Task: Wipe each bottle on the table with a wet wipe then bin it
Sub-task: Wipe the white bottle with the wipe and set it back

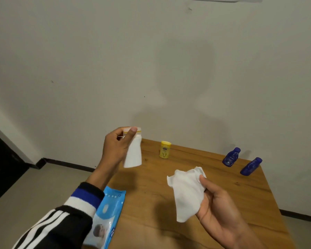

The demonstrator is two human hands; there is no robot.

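The left hand (116, 147) grips a white bottle (133, 152) above the counter (214, 194); the right hand's (217, 211) fingers (204, 180) pinch a wet wipe (186, 193) beside it, apart. Wiping looks barely begun: a yellow bottle (165, 149) and two blue bottles (231, 157) (250, 166) stand behind the wipe, seemingly waiting.

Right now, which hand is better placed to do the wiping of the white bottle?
Right. The right hand already holds the crumpled white wet wipe; the left hand grips the white plastic bottle with yellow cap above the wooden table.
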